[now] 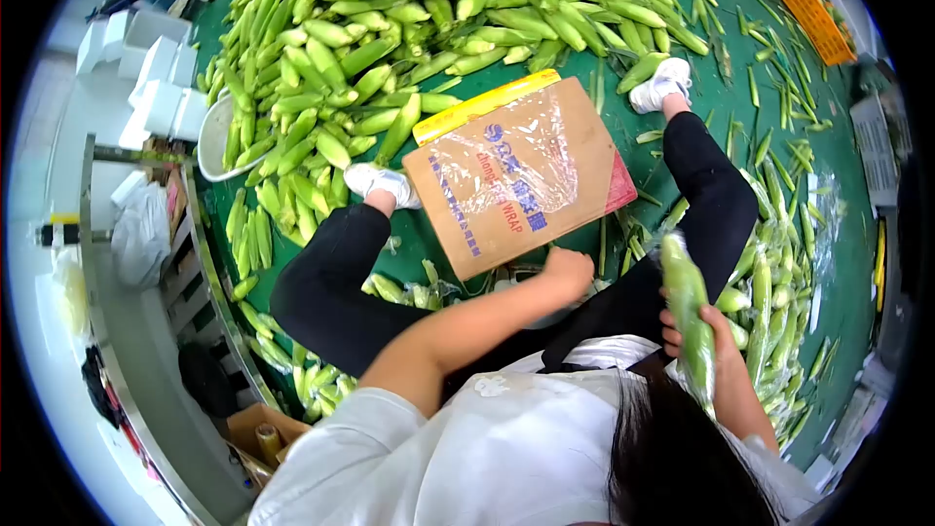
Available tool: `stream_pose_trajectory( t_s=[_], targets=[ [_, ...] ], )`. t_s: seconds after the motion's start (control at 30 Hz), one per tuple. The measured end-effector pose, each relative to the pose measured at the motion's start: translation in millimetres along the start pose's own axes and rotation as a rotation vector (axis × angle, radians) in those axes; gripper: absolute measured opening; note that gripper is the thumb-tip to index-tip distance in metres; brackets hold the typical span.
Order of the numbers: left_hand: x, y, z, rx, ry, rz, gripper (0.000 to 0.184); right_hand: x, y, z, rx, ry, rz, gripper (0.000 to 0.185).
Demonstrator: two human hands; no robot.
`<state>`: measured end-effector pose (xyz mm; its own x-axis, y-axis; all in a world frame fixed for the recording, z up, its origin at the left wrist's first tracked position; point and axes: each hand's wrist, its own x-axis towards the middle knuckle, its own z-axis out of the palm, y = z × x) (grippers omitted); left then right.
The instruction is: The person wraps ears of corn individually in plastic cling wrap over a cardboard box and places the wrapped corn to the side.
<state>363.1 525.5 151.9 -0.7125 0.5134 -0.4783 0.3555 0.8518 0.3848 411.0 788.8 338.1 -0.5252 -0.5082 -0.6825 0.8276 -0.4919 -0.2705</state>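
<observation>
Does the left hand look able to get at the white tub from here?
Likely not without leaning or shifting: the cardboard box, left shoe and piled corn all lie between the left hand and the white tub.

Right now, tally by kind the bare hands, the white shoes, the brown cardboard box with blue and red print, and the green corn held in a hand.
Bare hands: 2
White shoes: 2
Brown printed cardboard box: 1
Film-wrapped green corn ear, held: 1
Total: 6

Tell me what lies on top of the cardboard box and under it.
Clear film lies across the top of the cardboard box. A yellow edge and a red edge show beside it; whatever it covers is hidden.
</observation>
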Motion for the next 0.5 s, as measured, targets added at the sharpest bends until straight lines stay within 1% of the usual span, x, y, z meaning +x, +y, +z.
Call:
stream_pose_trajectory(
  t_s=[0.03, 0.07, 0.1, 0.13, 0.17, 0.2, 0.23, 0.3, 0.33, 0.37, 0.4, 0.43, 0.47, 0.5],
  targets=[
    [-19.9, -15.9, -28.1, -0.092, 0.151, -0.03, 0.024, -19.5, -7.1, 3.9, -0.062, 0.002, -0.043, 0.078],
    [-34.1, -38.4, -47.6, -0.155, 0.295, -0.085, 0.025, -41.8, -4.4, -12.0, -0.23, 0.119, -0.169, 0.073],
    [-35.7, -78.4, -46.3, -0.138, 0.379, -0.148, 0.027, -64.6, -1.6, -27.8, -0.409, 0.261, -0.274, 0.067],
    [-46.7, -114.9, -68.2, -0.121, 0.445, -0.247, 0.027, -81.4, -1.0, -40.3, -0.535, 0.394, -0.343, 0.065],
    [-44.8, -162.7, -72.5, -0.217, 0.476, -0.435, 0.026, -97.9, 5.3, -58.2, -0.625, 0.556, -0.388, 0.063],
    [-32.6, -232.8, -61.0, -0.259, 0.566, -0.53, 0.022, -110.1, 14.3, -80.0, -0.7, 0.71, -0.406, 0.061],
    [-43.8, -278.8, -75.2, -0.24, 0.773, -0.577, 0.022, -119.8, 25.5, -103.7, -0.767, 0.85, -0.396, 0.06],
    [-47.5, -362.8, -67.2, -0.199, 0.915, -0.828, 0.027, -132.9, 45.6, -147.3, -0.897, 1.078, -0.357, 0.056],
    [-47.3, -397.6, -57.3, -0.229, 0.833, -0.92, 0.03, -138.1, 54.4, -172.2, -0.955, 1.167, -0.342, 0.054],
    [-46.0, -425.5, -46.5, -0.264, 0.742, -1.001, 0.034, -137.9, 60.8, -177.2, -1.023, 1.244, -0.331, 0.053],
    [-41.4, -450.8, -34.3, -0.236, 0.667, -1.022, 0.044, -137.1, 62.1, -183.9, -1.087, 1.316, -0.339, 0.051],
    [-32.2, -476.3, -24.6, -0.204, 0.587, -1.024, 0.054, -138.2, 60.1, -183.5, -1.145, 1.392, -0.34, 0.05],
    [-22.5, -500.3, -9.5, -0.156, 0.61, -0.948, 0.064, -132.8, 51.9, -178.9, -1.211, 1.438, -0.401, 0.048],
    [-9.3, -521.8, 11.3, -0.12, 0.628, -0.858, 0.075, -113.9, 35.2, -155.5, -1.269, 1.455, -0.518, 0.046]
  ],
)
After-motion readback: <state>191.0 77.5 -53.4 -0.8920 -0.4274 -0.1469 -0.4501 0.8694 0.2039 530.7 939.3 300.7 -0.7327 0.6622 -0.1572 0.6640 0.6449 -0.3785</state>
